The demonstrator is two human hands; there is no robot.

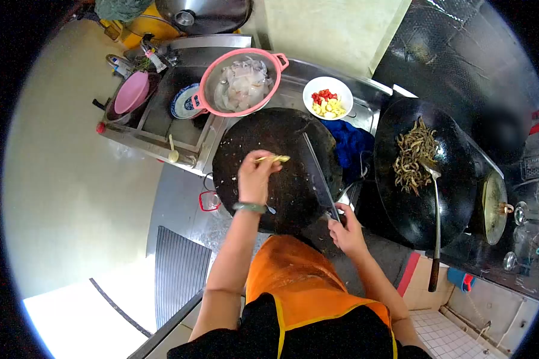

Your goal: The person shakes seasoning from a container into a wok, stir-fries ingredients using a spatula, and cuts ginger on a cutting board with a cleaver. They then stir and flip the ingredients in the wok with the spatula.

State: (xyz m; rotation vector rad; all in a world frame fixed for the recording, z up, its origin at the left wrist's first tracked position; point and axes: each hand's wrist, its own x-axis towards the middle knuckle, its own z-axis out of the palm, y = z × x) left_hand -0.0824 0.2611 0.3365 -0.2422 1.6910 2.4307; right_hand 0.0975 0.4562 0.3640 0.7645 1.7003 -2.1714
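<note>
My left hand [257, 175] is above the round dark chopping board [245, 128], its fingers pinched on a thin pale-yellow piece [279, 158] that looks like ginger. A green bangle [250, 207] circles that wrist. In my right hand [347, 230] is a cleaver [321, 182], gripped by its handle at the board's right side. Its blade points away from me over the board, apart from the yellow piece. Small pale bits are scattered on the board's left part. Behind the board, a white bowl [310, 88] holds chopped red and yellow pieces.
A pink-rimmed basin [208, 81] of pale, wet food stands behind the board, beside the sink [179, 128]. At right, a large black wok [413, 221] holds browned strips and a long-handled spatula [437, 221]. A blue cloth [352, 143] lies between board and wok.
</note>
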